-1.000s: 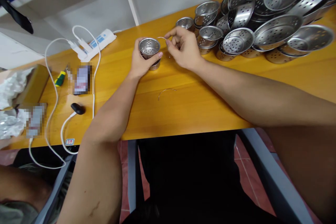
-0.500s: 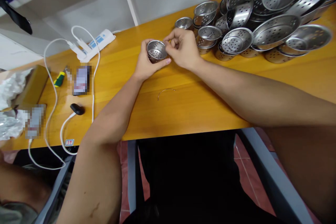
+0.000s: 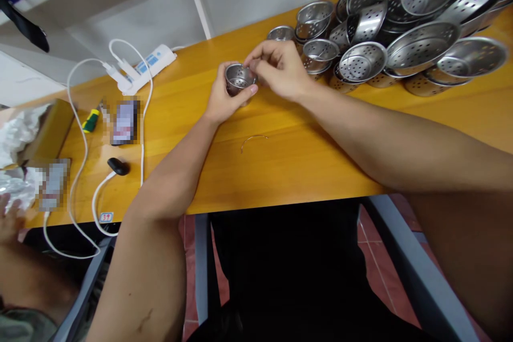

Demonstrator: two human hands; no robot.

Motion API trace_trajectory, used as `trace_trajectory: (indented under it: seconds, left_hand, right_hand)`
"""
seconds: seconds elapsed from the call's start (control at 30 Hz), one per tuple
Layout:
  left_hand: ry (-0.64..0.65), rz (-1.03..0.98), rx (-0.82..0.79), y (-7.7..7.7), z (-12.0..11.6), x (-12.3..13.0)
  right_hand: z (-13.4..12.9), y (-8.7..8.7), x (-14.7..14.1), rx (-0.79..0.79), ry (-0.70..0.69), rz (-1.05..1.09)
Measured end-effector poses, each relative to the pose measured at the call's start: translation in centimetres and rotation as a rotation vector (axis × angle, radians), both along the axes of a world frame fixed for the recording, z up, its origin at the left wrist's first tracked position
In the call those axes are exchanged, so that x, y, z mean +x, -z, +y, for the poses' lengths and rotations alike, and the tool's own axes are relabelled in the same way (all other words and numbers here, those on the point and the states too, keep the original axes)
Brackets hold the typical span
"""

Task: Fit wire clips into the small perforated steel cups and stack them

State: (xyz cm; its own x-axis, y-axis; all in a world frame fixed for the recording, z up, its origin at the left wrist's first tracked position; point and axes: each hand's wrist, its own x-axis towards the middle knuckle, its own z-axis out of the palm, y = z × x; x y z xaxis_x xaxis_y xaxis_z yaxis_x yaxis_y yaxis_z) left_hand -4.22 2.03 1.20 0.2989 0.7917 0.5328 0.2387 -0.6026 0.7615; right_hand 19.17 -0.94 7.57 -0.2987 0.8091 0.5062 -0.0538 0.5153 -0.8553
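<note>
A small perforated metal cup [image 3: 239,78] stands near the middle of the table, its open mouth facing up. My left hand [image 3: 224,95] is wrapped round its left and near sides, the thumb lying along the front. At the cup's right rim, my right hand [image 3: 280,68] has thumb and forefinger pinched together; whatever they hold, if anything, is too small to make out. A thin curved wire [image 3: 253,139] lies on the wood in front of the cup, touched by neither hand.
Stacked perforated metal cups [image 3: 363,61] of several sizes crowd the table's right side. Leftward are a white power strip [image 3: 146,69] with cables, a green-and-yellow tool [image 3: 91,121], a blurred phone [image 3: 125,122] and a black mouse-like object [image 3: 118,166]. Another person's hand [image 3: 8,219] is at the left edge.
My right fingers have shifted slightly left over the cup's rim. My left thumb has moved up against the cup's front. Another person's hand has come up at the left table edge.
</note>
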Motion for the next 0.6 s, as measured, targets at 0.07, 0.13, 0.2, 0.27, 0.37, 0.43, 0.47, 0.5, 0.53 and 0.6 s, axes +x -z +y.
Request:
trace_trajectory:
  seconds: [0.07, 0.13, 0.2, 0.27, 0.37, 0.43, 0.47, 0.5, 0.53, 0.6]
  left_hand:
    - [-0.010, -0.008, -0.013, 0.0, 0.4, -0.5]
    - [0.004, -0.024, -0.030, 0.1, 0.6, -0.8]
    - [0.035, -0.046, -0.038, 0.1, 0.7, -0.9]
    - [0.064, -0.058, -0.033, 0.1, 0.5, -0.7]
    - [0.097, -0.046, -0.039, -0.1, 0.0, -0.2]
    - [0.093, -0.046, -0.041, -0.2, -0.2, 0.1]
    - [0.084, -0.050, -0.032, -0.3, -0.3, 0.2]
    - [0.075, -0.053, -0.021, -0.4, -0.3, 0.2]
    - [0.068, -0.054, -0.009, -0.4, -0.3, 0.2]
    - [0.069, -0.052, 0.005, -0.3, -0.2, 0.1]
  right_hand:
    - [0.1, -0.6, 0.6, -0.068, -0.155, -0.015]
    - [0.3, -0.8, 1.1, -0.097, -0.245, -0.037]
    - [0.5, -0.8, 1.1, -0.096, -0.269, -0.054]
    - [0.5, -0.5, 0.8, -0.096, -0.277, -0.039]
    - [0.2, -0.2, 0.0, -0.087, -0.242, 0.043]
    - [-0.1, -0.1, -0.5, -0.080, -0.186, 0.089]
    - [-0.2, -0.1, -0.7, -0.080, -0.161, 0.101]
    - [-0.3, -0.1, -0.8, -0.079, -0.143, 0.110]
    - [-0.3, -0.1, -0.8, -0.079, -0.135, 0.113]
    - [-0.3, -0.1, -0.7, -0.084, -0.124, 0.102]
